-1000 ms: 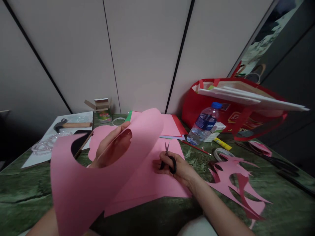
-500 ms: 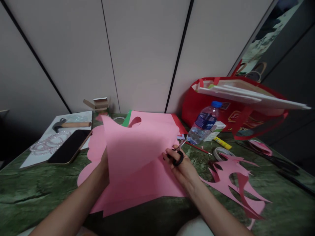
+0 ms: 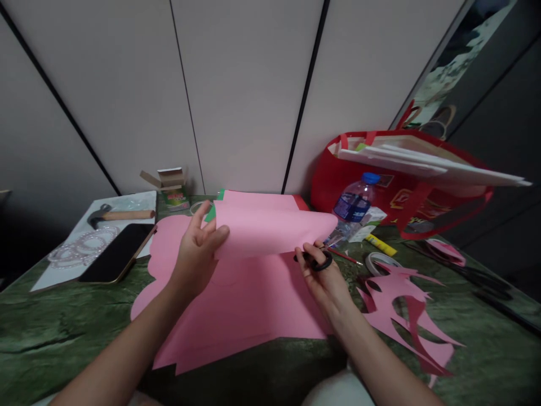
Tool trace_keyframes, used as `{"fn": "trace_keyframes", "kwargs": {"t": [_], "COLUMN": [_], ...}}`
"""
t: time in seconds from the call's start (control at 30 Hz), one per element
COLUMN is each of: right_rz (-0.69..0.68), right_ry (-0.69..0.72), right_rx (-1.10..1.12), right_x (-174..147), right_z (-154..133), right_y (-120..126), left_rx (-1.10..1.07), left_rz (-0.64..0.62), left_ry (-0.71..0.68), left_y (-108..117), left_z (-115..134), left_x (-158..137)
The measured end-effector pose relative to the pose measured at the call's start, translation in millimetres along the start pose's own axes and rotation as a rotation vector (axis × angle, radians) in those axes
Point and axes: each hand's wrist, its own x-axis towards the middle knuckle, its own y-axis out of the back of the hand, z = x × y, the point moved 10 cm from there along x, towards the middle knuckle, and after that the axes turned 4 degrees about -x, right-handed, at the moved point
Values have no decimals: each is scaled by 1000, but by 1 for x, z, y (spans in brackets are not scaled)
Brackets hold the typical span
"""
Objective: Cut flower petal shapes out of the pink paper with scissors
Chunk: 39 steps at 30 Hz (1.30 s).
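Observation:
A sheet of pink paper (image 3: 270, 231) stands folded over above a larger spread of pink paper (image 3: 249, 304) on the table. My left hand (image 3: 196, 248) is at the folded sheet's left edge, fingers apart and thumb overlapping that edge; it does not appear to grip it. My right hand (image 3: 319, 270) is closed on black-handled scissors (image 3: 323, 260), whose blades point up and away at the sheet's right end. Whether the right fingertips also pinch the sheet is unclear. Scalloped pink paper (image 3: 167, 242) lies under and left of my left arm.
Left are a phone (image 3: 118, 254), hammer (image 3: 127, 215) and beaded strands (image 3: 84, 246); a small open box (image 3: 174, 189) stands behind. Right are a water bottle (image 3: 355, 203), red bag (image 3: 332, 175), yellow tube (image 3: 380, 245), tape roll (image 3: 376, 265) and pink paper scraps (image 3: 409, 296).
The raised pink sheet has folded down and away, uncovering the paper beneath. My left hand has come out from behind it. My right hand has shifted slightly right with the scissors.

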Motion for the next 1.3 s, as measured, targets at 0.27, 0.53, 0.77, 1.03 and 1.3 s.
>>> {"fn": "trace_keyframes", "kwargs": {"t": [0.27,0.53,0.77,1.03,1.3], "right_rz": [-81,-476,-846,-831,-694], "right_ry": [28,43,-206,-23,49], "right_rx": [-52,-502,-843,-778,-683], "right_x": [1,-43,-105,-98,-83], "right_z": [-9,0,55,32,19], "right_y": [-13,-67,-86,-97,-90], "left_rx": [-220,11,154,125,234], "left_rz": [-189,136,278,320,195], "left_ry": [336,-152,-96,-25,-186], "left_y": [-14,18,10,6,-5], "left_z": [-37,7,2,-13,-7], "left_x": [-4,-7,-25,-32,-33]}}
